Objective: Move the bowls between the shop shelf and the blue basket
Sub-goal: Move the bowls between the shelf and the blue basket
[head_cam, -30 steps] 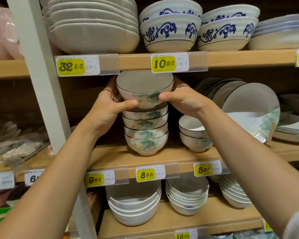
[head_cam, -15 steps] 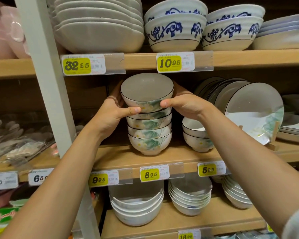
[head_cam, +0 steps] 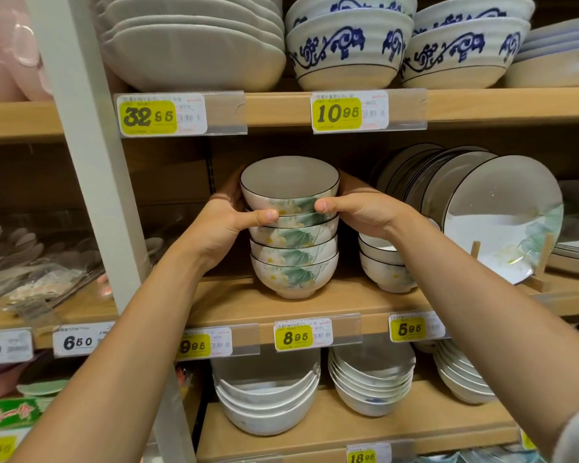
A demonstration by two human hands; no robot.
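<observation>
A white bowl with a green leaf and yellow flower pattern [head_cam: 290,188] sits on top of a stack of like bowls [head_cam: 295,259] on the middle wooden shelf [head_cam: 348,302]. My left hand [head_cam: 228,225] grips its left side, thumb across the front. My right hand [head_cam: 361,212] grips its right side, thumb on the front. The top bowl is nested in the stack. The blue basket is not in view.
Two smaller patterned bowls [head_cam: 385,265] stand just right of the stack, with upright plates [head_cam: 495,215] beyond. Blue-patterned bowls [head_cam: 348,51] fill the shelf above. A grey-white upright post [head_cam: 91,162] stands to the left. White bowls [head_cam: 268,402] sit on the lower shelf.
Both hands have lowered the top bowl from just under the upper shelf down onto the stack, where it now nests.
</observation>
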